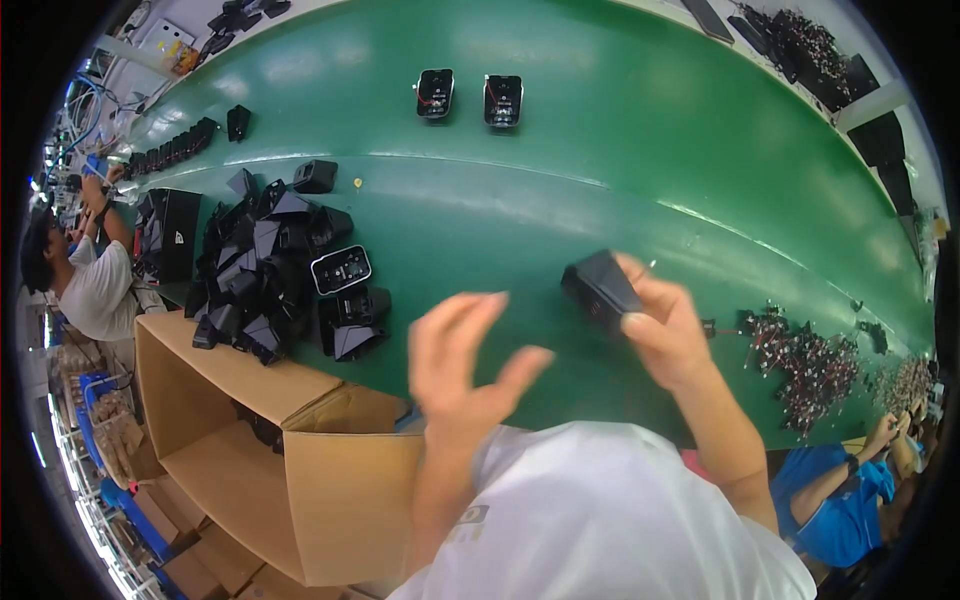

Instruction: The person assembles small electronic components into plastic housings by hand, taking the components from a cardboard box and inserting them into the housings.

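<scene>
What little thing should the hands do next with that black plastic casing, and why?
Probably bring the left hand over to help steady the black plastic casing, because only the right hand is holding it, while the left hand looks open and empty nearby.

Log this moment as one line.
left hand: open, empty | right hand: holding black housing | surface: green table | left side: black parts pile, cardboard box | right side: wire pile
</scene>
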{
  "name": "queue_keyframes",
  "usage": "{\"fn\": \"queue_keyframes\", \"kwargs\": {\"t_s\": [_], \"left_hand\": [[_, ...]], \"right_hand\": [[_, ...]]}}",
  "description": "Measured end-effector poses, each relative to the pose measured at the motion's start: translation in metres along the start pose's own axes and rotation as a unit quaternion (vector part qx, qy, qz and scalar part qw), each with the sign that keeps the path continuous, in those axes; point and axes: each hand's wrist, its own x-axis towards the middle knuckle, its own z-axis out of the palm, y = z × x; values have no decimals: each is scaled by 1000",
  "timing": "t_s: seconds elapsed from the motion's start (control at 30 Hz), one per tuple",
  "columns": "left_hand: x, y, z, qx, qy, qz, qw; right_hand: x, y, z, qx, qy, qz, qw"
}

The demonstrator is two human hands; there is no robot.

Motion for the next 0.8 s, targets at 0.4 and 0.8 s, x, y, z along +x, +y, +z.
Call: {"fn": "queue_keyframes", "kwargs": {"t_s": [0.4, 0.8], "left_hand": [[-42, -58, -39, 263, 139, -159, 941], [-49, -54, -17, 316, 12, -62, 947]], "right_hand": [[207, -32, -3, -750, 16, -257, 610], [-43, -96, -64, -687, 128, -28, 715]]}}
